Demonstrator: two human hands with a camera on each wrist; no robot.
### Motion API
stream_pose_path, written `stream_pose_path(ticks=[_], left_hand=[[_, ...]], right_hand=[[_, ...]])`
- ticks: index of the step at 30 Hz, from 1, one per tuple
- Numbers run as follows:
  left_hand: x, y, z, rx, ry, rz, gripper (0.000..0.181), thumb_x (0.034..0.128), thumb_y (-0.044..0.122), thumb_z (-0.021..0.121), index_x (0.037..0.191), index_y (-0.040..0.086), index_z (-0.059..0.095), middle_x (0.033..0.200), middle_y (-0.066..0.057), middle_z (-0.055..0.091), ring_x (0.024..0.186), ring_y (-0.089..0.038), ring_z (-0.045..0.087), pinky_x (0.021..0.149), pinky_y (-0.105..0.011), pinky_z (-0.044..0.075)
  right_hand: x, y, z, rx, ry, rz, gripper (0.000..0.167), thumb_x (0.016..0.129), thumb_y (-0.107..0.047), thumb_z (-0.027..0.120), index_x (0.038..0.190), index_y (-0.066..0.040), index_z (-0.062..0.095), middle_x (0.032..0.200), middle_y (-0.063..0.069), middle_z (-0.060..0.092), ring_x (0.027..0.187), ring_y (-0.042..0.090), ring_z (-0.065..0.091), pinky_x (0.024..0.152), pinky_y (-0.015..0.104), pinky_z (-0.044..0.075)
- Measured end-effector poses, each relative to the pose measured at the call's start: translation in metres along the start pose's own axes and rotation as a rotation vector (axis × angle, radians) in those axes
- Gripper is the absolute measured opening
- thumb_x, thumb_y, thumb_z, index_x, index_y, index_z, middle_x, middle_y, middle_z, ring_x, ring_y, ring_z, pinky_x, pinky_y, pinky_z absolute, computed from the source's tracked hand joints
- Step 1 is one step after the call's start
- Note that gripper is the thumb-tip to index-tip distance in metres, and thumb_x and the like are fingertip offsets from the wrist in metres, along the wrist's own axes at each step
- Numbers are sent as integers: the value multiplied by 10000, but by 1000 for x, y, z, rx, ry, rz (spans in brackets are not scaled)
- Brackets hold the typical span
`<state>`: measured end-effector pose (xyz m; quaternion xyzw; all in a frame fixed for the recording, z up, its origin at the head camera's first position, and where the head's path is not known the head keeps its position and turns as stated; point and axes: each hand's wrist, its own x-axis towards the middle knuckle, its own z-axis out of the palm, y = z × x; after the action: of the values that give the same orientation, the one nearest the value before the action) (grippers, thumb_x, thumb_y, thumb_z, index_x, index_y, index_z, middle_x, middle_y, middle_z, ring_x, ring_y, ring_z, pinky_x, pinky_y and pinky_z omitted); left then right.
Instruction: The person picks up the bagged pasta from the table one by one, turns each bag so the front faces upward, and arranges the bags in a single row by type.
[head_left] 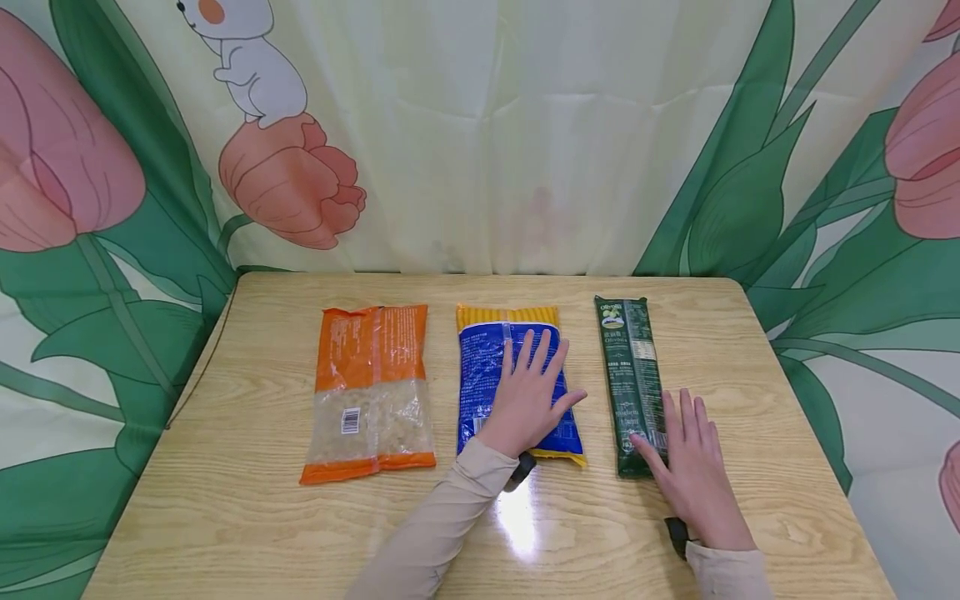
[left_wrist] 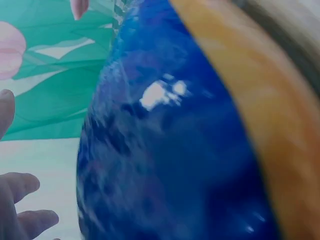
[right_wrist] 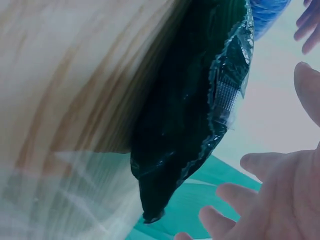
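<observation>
Nearest, the right hand (head_left: 697, 475) is spread palm down, pinching nothing, its thumb over the near right edge of the green pack (head_left: 622, 379); the right wrist view shows its fingers apart from the pack. From that hand the green pack lies toward 10 to 11 o'clock, its long axis running almost 12 to 6, and this is the nearer hand to it. A little farther out, the left hand (head_left: 520, 404) spreads its fingers toward 1 o'clock over the blue pack (head_left: 478, 358), which also runs about 12 to 6; whether the palm touches it I cannot tell. The orange pack (head_left: 372, 350) lies near 9 o'clock from the left hand, well apart, on the same wooden table (head_left: 240, 517). Beyond hangs a flower-printed curtain (head_left: 450, 167)
</observation>
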<state>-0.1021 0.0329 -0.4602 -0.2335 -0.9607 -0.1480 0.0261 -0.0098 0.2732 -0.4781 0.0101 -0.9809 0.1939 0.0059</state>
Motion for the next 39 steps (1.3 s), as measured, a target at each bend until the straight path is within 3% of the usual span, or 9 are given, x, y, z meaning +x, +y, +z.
stream_pose_path(ticks=[9, 16, 24, 32, 39], left_hand=[[19, 8, 0, -17, 10, 8, 701, 1013, 593, 381, 1589, 221, 234, 1648, -101, 209, 1528, -312, 147, 1237, -539, 112], [32, 13, 1, -41, -17, 7, 696, 1020, 579, 380, 1592, 214, 224, 1650, -99, 203, 1529, -310, 141, 1241, -528, 111], [46, 20, 7, -13, -9, 2, 679, 1027, 591, 315, 1589, 217, 237, 1637, -106, 243, 1517, -301, 195, 1239, -499, 164], [56, 25, 8, -13, -41, -19, 678, 1031, 582, 308, 1594, 218, 209, 1637, -86, 248, 1518, -271, 201, 1239, -469, 186], [66, 30, 10, -25, -37, -16, 670, 1039, 542, 357, 1581, 161, 255, 1603, -103, 317, 1484, -261, 288, 1222, -443, 249]], right_hand=[[1, 4, 0, 50, 12, -11, 822, 1030, -477, 462, 1586, -24, 59, 1617, 308, 17, 1487, 494, -15, 1177, 670, 38], [2, 7, -1, 55, 16, -11, 814, 1032, -466, 466, 1583, -17, 70, 1610, 319, 37, 1479, 508, 9, 1155, 698, 74], [1, 13, 1, 104, 20, -18, 803, 1022, -428, 515, 1585, -32, 100, 1600, 321, 74, 1449, 547, 71, 1145, 706, 98], [2, 14, -1, 132, 20, 10, 808, 1026, -428, 511, 1584, -22, 91, 1604, 305, 75, 1431, 552, 104, 1074, 747, 188], [4, 13, -2, 157, 42, 21, 776, 1027, -391, 528, 1579, -15, 133, 1583, 310, 138, 1412, 541, 145, 1023, 752, 251]])
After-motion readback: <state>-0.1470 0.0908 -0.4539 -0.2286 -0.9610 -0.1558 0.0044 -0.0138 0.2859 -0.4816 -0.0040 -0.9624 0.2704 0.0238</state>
